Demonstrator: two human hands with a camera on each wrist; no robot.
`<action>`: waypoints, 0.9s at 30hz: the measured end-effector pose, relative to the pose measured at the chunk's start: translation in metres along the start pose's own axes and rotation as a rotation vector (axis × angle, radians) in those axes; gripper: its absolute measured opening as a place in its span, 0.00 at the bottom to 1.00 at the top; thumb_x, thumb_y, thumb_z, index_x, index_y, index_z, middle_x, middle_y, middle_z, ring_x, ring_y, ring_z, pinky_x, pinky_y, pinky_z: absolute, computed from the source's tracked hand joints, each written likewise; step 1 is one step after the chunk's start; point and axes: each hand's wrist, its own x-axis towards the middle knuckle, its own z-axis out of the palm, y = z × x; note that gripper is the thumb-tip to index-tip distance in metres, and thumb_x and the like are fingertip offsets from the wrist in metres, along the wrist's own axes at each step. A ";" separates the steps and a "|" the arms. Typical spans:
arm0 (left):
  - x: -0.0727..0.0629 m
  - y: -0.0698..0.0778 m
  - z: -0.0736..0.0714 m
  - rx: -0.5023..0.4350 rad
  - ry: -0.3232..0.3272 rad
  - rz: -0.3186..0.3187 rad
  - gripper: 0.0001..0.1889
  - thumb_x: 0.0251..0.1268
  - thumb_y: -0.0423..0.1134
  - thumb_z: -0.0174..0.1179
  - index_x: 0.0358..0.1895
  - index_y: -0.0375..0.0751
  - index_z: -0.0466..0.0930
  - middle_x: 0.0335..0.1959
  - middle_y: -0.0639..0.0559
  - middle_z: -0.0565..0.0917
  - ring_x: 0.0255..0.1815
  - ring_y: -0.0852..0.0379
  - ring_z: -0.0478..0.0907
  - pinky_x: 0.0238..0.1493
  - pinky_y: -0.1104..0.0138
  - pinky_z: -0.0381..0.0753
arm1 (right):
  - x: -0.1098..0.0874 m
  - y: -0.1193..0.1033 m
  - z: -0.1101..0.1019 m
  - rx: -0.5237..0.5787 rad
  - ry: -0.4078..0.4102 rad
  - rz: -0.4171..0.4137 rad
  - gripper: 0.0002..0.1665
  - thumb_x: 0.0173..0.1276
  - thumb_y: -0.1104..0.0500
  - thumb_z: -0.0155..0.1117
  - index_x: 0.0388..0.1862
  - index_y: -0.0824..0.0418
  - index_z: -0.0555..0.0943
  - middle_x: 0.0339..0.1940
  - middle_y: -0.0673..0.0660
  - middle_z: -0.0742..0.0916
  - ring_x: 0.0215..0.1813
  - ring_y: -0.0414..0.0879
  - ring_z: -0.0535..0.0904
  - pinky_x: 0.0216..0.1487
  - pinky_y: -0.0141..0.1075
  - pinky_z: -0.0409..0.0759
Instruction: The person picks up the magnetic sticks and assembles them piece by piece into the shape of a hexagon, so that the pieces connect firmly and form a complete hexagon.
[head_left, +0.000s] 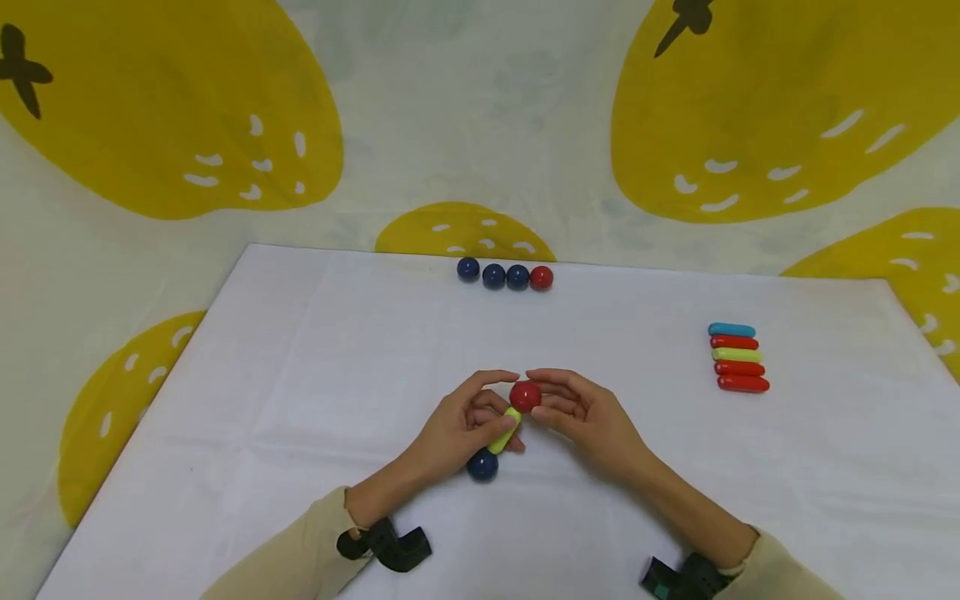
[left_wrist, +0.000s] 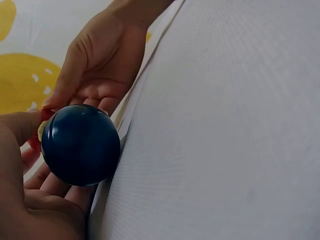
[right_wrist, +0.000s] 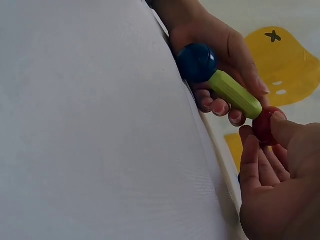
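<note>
A yellow-green rod [right_wrist: 235,94] joins a dark blue ball [right_wrist: 197,62] at one end and meets a red ball [right_wrist: 265,125] at the other. My left hand [head_left: 465,425] holds the rod between thumb and fingers, the blue ball sticking out near its palm side. With thumb and fingertips my right hand [head_left: 592,417] pinches the red ball. In the left wrist view the blue ball [left_wrist: 81,145] hides most of the rod and the red ball.
Along the far edge of the white table [head_left: 360,333] sit several balls, blue ones [head_left: 493,277] and a red one [head_left: 542,277]. At the right lies a column of short sticks: blue [head_left: 732,330], yellow-green [head_left: 737,355] and red [head_left: 743,383].
</note>
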 end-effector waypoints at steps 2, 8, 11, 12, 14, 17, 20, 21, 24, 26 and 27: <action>-0.001 0.001 0.000 -0.022 0.006 0.008 0.26 0.68 0.26 0.53 0.67 0.36 0.60 0.36 0.35 0.79 0.33 0.41 0.84 0.45 0.63 0.80 | 0.000 0.000 0.001 0.016 0.007 -0.008 0.24 0.65 0.64 0.65 0.60 0.63 0.72 0.53 0.59 0.82 0.52 0.49 0.81 0.52 0.34 0.76; -0.001 0.000 -0.001 -0.097 0.039 0.051 0.25 0.69 0.26 0.53 0.67 0.36 0.60 0.33 0.34 0.77 0.29 0.40 0.84 0.38 0.58 0.82 | 0.000 -0.005 0.001 -0.043 0.063 -0.022 0.19 0.64 0.64 0.66 0.54 0.63 0.74 0.50 0.57 0.82 0.50 0.47 0.82 0.51 0.33 0.77; 0.000 -0.001 0.000 -0.102 0.054 0.064 0.23 0.69 0.27 0.53 0.65 0.38 0.62 0.31 0.35 0.77 0.27 0.40 0.83 0.36 0.62 0.82 | 0.000 -0.012 -0.005 -0.116 0.088 -0.023 0.18 0.65 0.63 0.66 0.53 0.61 0.75 0.47 0.55 0.84 0.47 0.46 0.83 0.50 0.32 0.77; 0.000 -0.001 0.000 -0.099 0.059 0.062 0.22 0.69 0.28 0.54 0.63 0.38 0.63 0.31 0.35 0.77 0.26 0.40 0.83 0.36 0.64 0.81 | -0.001 -0.014 -0.008 -0.148 0.097 -0.030 0.17 0.65 0.63 0.66 0.52 0.60 0.76 0.47 0.55 0.84 0.47 0.46 0.83 0.50 0.32 0.77; -0.001 -0.002 0.000 -0.091 0.070 0.054 0.21 0.68 0.29 0.55 0.61 0.39 0.64 0.31 0.36 0.76 0.24 0.40 0.83 0.34 0.67 0.80 | -0.003 -0.016 -0.018 -0.218 0.103 -0.050 0.17 0.65 0.63 0.66 0.52 0.58 0.77 0.46 0.54 0.84 0.46 0.44 0.83 0.49 0.31 0.78; -0.002 -0.002 0.000 -0.080 0.094 0.030 0.21 0.67 0.31 0.58 0.60 0.38 0.64 0.34 0.38 0.75 0.22 0.41 0.82 0.31 0.68 0.79 | -0.011 -0.018 -0.040 -0.316 0.095 -0.087 0.16 0.64 0.65 0.65 0.51 0.56 0.78 0.46 0.52 0.84 0.46 0.43 0.82 0.47 0.29 0.78; -0.002 -0.004 0.000 -0.064 0.117 0.010 0.21 0.67 0.32 0.58 0.61 0.37 0.63 0.38 0.39 0.73 0.22 0.42 0.81 0.30 0.67 0.80 | -0.023 -0.021 -0.069 -0.405 0.112 -0.135 0.17 0.63 0.69 0.65 0.50 0.56 0.80 0.45 0.52 0.85 0.45 0.41 0.81 0.46 0.27 0.78; -0.001 -0.005 -0.001 -0.060 0.125 0.002 0.22 0.68 0.32 0.58 0.61 0.38 0.62 0.39 0.40 0.72 0.22 0.42 0.81 0.30 0.67 0.81 | -0.027 -0.022 -0.080 -0.420 0.130 -0.150 0.18 0.62 0.71 0.65 0.49 0.57 0.80 0.44 0.53 0.85 0.45 0.41 0.81 0.45 0.27 0.77; 0.000 -0.006 -0.002 -0.049 0.138 -0.014 0.22 0.69 0.34 0.56 0.63 0.40 0.62 0.41 0.39 0.71 0.24 0.43 0.82 0.32 0.65 0.81 | -0.040 -0.023 -0.114 -0.429 0.221 -0.185 0.19 0.59 0.76 0.64 0.48 0.65 0.80 0.43 0.57 0.85 0.43 0.42 0.82 0.44 0.26 0.78; 0.000 -0.007 -0.003 -0.040 0.138 -0.026 0.23 0.71 0.36 0.55 0.66 0.42 0.61 0.41 0.39 0.72 0.25 0.45 0.82 0.34 0.64 0.81 | -0.050 -0.020 -0.136 -0.369 0.278 -0.183 0.18 0.59 0.80 0.62 0.49 0.71 0.79 0.43 0.60 0.84 0.42 0.44 0.83 0.43 0.28 0.79; 0.000 -0.008 -0.003 -0.034 0.138 -0.026 0.23 0.71 0.36 0.55 0.66 0.42 0.62 0.41 0.38 0.73 0.25 0.45 0.82 0.35 0.64 0.81 | -0.056 -0.019 -0.146 -0.381 0.320 -0.161 0.18 0.60 0.79 0.62 0.49 0.71 0.79 0.43 0.58 0.84 0.41 0.42 0.82 0.42 0.26 0.78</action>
